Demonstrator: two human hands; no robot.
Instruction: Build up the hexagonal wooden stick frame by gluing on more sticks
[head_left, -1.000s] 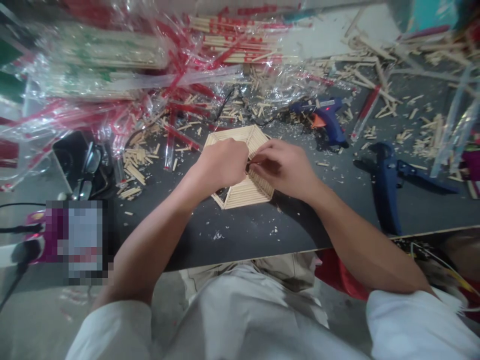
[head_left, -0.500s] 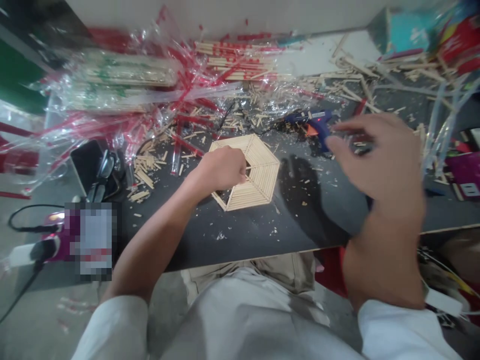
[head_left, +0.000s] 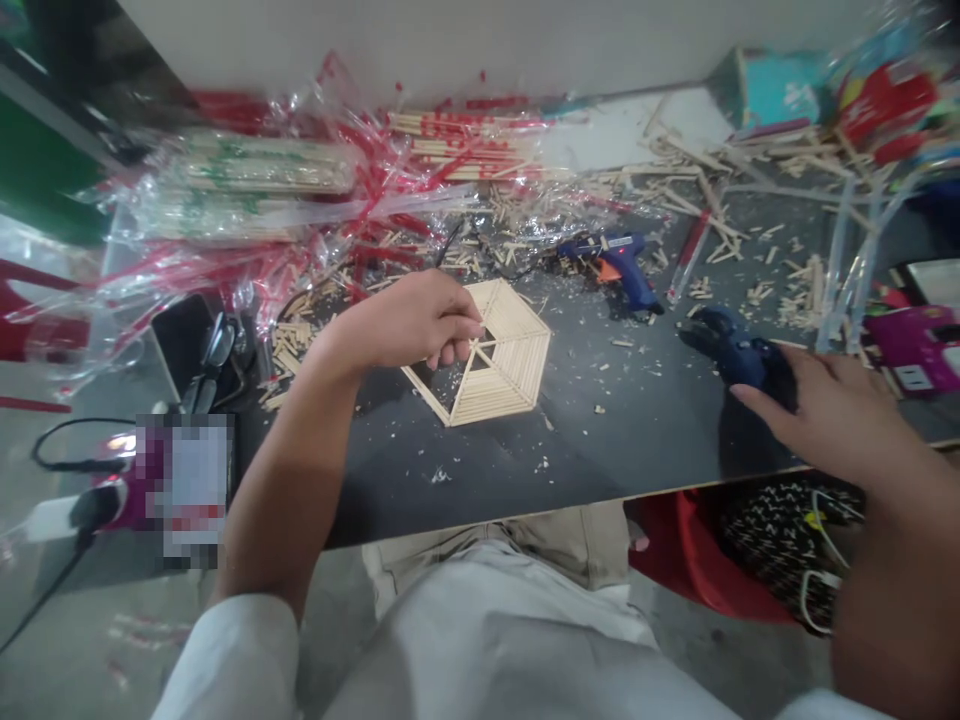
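Observation:
A flat hexagon built of thin wooden sticks [head_left: 504,368] lies on the dark table [head_left: 570,450]. My left hand [head_left: 409,322] rests over its upper left part, fingers curled and pinched at the centre; I cannot make out what they pinch. My right hand [head_left: 832,415] lies at the table's right edge with fingers stretched out, its fingertips on the handle of a dark blue cutting tool [head_left: 739,355]. A blue glue gun [head_left: 619,265] with an orange trigger lies beyond the hexagon, to its right.
Clear and red plastic wrappers with bundles of sticks [head_left: 300,190] pile up at the back left. Cut stick bits [head_left: 289,340] litter the table. Glasses [head_left: 214,355] and a phone lie at the left. A red basket [head_left: 720,570] sits under the table edge.
My right hand left the hexagon, swung right past the glue gun and came down on the dark blue tool. My left hand stayed on the hexagon.

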